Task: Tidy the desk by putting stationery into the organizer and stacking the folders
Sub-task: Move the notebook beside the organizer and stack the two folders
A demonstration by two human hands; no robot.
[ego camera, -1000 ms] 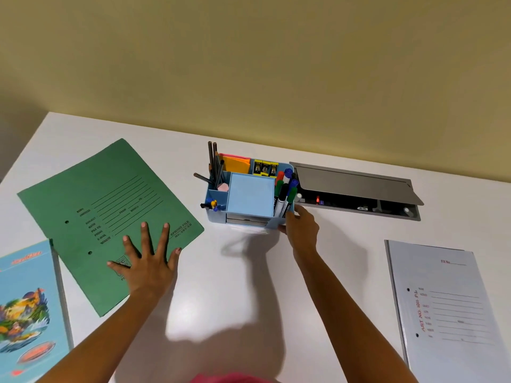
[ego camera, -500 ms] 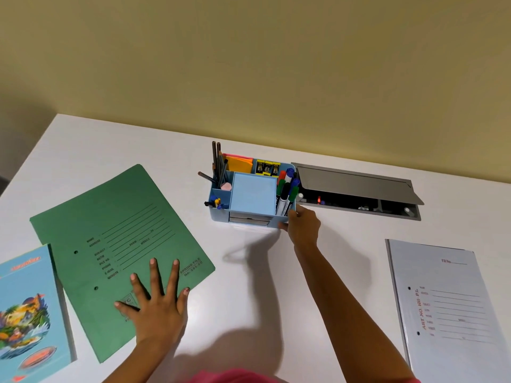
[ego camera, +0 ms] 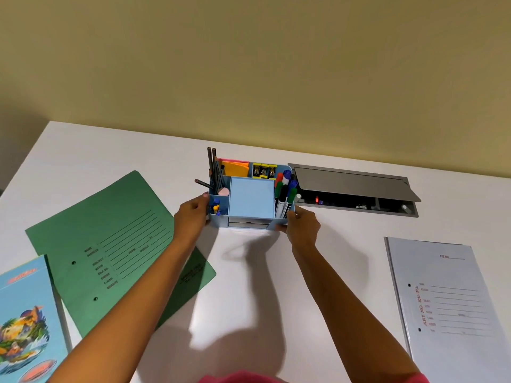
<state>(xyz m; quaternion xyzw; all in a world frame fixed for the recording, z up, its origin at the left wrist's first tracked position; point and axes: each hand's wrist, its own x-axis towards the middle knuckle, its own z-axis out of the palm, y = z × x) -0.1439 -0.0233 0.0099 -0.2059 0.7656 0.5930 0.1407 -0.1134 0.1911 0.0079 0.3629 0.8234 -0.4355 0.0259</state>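
A light blue desk organizer [ego camera: 250, 201] stands at the middle back of the white desk [ego camera: 249, 272]. It holds pencils, markers, sticky notes, binder clips and push pins. My left hand [ego camera: 190, 219] grips its left side and my right hand [ego camera: 301, 226] grips its right front corner. A green folder [ego camera: 110, 252] lies flat to the left, partly under my left forearm. A pale grey folder [ego camera: 453, 308] lies flat at the right. A blue illustrated folder [ego camera: 25, 324] sits at the lower left, overlapping the green one's edge.
A grey cable hatch [ego camera: 356, 189] with its lid raised is set into the desk right behind the organizer's right side. A yellow-beige wall runs along the desk's far edge. The desk's left edge slants away at the far left.
My left hand has left the green folder and moved up to the organizer's left side. The green folder has slid nearer and to the right. My right hand stays on the organizer.
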